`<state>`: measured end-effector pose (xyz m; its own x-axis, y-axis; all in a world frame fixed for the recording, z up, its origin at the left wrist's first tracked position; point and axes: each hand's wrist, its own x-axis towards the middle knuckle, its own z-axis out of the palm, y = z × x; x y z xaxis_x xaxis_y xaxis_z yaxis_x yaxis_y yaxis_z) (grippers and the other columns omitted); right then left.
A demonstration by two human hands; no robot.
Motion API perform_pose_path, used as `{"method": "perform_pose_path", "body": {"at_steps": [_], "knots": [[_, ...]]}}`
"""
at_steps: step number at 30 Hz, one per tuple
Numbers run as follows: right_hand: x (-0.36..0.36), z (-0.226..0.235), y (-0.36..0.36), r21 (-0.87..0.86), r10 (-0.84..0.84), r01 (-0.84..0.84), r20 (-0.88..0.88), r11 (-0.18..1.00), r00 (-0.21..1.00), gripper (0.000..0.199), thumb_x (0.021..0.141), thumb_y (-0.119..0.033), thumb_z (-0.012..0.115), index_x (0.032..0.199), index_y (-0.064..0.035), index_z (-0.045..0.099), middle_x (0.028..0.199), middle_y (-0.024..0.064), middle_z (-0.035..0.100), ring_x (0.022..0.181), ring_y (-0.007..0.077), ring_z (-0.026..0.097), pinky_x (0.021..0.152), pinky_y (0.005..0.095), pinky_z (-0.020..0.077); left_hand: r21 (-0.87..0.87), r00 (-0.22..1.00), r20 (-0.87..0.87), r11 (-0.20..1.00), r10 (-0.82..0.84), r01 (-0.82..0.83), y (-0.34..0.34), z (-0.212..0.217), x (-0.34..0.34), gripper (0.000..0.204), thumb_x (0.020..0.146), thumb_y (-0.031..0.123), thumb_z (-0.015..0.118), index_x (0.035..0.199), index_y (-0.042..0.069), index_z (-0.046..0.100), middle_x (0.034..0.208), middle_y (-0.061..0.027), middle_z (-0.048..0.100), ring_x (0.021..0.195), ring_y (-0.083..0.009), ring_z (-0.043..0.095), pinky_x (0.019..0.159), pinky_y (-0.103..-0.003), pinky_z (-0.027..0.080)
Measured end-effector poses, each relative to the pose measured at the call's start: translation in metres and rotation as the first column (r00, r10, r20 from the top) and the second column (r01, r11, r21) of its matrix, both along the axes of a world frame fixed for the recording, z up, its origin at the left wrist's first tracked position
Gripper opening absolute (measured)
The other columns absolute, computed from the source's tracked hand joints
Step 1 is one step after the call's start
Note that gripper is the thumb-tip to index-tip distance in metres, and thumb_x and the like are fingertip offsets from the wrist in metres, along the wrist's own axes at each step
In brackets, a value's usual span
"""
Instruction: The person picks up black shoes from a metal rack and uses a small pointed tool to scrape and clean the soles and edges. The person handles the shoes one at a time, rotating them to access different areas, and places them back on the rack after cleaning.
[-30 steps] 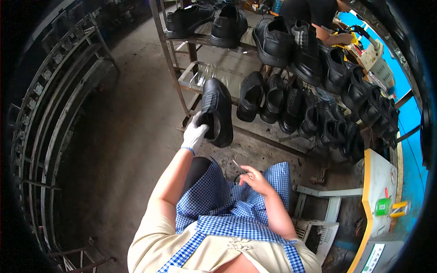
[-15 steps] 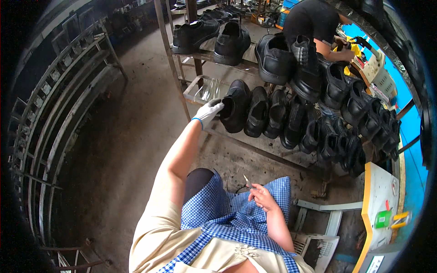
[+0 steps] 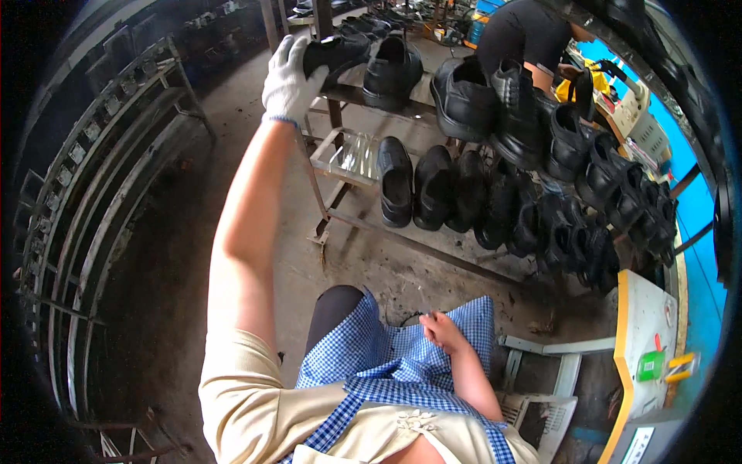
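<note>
My left hand [image 3: 290, 85], in a white glove, is raised at the left end of the rack's upper shelf. Its fingers are spread and the thumb is apart, beside a black shoe [image 3: 340, 56] that it partly covers; whether they touch, I cannot tell. Below on the lower tier, another black shoe [image 3: 396, 185] stands first in a row of similar shoes. My bare right hand [image 3: 444, 331] is closed over my blue checked apron [image 3: 464, 371]. A thin pointed tool [image 3: 422, 300] sticks up from it, blurred, with its handle hidden in the fingers.
Several more black shoes [image 3: 464, 100] fill the metal rack [image 3: 417, 246] toward the right. A clear plastic-like tray [image 3: 348, 158] sits at its lower left. At right are a white panel with a yellow edge [image 3: 622, 348] and a chair [image 3: 568, 387]. A person [image 3: 525, 39] bends at the far right.
My left hand has left the first shoe of the lower row and risen to the upper shelf. That lower shoe now sits differently. My right hand has turned slightly with the tool.
</note>
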<state>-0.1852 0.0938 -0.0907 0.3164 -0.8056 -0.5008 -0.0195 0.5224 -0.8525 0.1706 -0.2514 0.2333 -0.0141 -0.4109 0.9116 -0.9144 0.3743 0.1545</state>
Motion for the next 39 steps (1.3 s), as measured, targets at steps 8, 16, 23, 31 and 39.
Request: {"method": "perform_pose_path", "body": {"at_steps": [8, 16, 23, 31, 39], "knots": [[0.064, 0.018, -0.065, 0.010, -0.396, 0.413, 0.310, 0.911, 0.865, 0.041, 0.106, -0.036, 0.040, 0.134, -0.0084, 0.052, 0.130, 0.0138, 0.054, 0.105, 0.0213, 0.062, 0.063, 0.0266, 0.0562, 0.127, 0.983, 0.181, 0.992, -0.021, -0.002, 0.018, -0.005, 0.009, 0.029, 0.084, 0.033, 0.067, 0.104, 0.012, 0.068, 0.105, -0.0112, 0.069, 0.108, -0.0323, 0.060, 0.093, -0.042, 0.044], [0.112, 0.014, -0.216, -0.874, -0.475, -0.052, -0.312, 0.484, 0.823, 0.036, 0.106, -0.029, 0.039, 0.129, -0.0073, 0.058, 0.120, 0.0139, 0.064, 0.105, 0.0310, 0.062, 0.085, 0.0412, 0.0515, 0.176, 0.918, -0.338, 0.945, -0.207, 0.277, 0.187, -0.052, 0.009, 0.021, 0.094, 0.014, 0.068, 0.109, 0.003, 0.060, 0.104, -0.0060, 0.064, 0.096, -0.0129, 0.057, 0.088, -0.028, 0.046], [0.116, 0.066, -0.152, -0.216, 0.031, 0.018, 0.222, 0.976, 0.975, 0.056, 0.100, -0.054, 0.047, 0.137, -0.0116, 0.053, 0.109, 0.0062, 0.069, 0.076, 0.0127, 0.065, 0.052, 0.0239, 0.0475, 0.100, 0.867, -0.405, 0.928, -0.291, 0.359, 0.277, -0.124, -0.004, 0.015, 0.089, -0.004, 0.064, 0.102, -0.001, 0.058, 0.104, -0.0150, 0.062, 0.095, -0.0257, 0.062, 0.088, -0.033, 0.049], [0.114, 0.020, -0.022, 0.318, -0.298, 0.092, 0.691, 0.943, 0.659, 0.066, 0.093, -0.065, 0.053, 0.136, -0.0151, 0.052, 0.113, 0.0060, 0.066, 0.075, 0.0094, 0.062, 0.040, 0.0153, 0.0353, 0.140, 0.527, -0.282, 0.510, -0.801, 0.849, 0.336, -0.180, -0.068, 0.030, 0.069, 0.009, 0.083, 0.092, 0.005, 0.064, 0.094, -0.0134, 0.067, 0.089, -0.0366, 0.066, 0.089, -0.049, 0.053], [0.031, 0.013, 0.013, 0.079, 0.043, -0.117, 0.624, 0.990, 0.780, 0.092, 0.078, -0.056, 0.076, 0.144, -0.0001, 0.043, 0.135, 0.0133, 0.059, 0.120, 0.0244, 0.061, 0.102, 0.0379, 0.0498, -0.105, -0.061, -0.991, 0.420, -0.116, 0.901, 0.325, -0.145, -0.058, 0.085, 0.085, 0.017, 0.075, 0.153, 0.005, 0.025, 0.150, -0.0144, 0.041, 0.140, -0.0275, 0.039, 0.117, -0.042, 0.030]]}}
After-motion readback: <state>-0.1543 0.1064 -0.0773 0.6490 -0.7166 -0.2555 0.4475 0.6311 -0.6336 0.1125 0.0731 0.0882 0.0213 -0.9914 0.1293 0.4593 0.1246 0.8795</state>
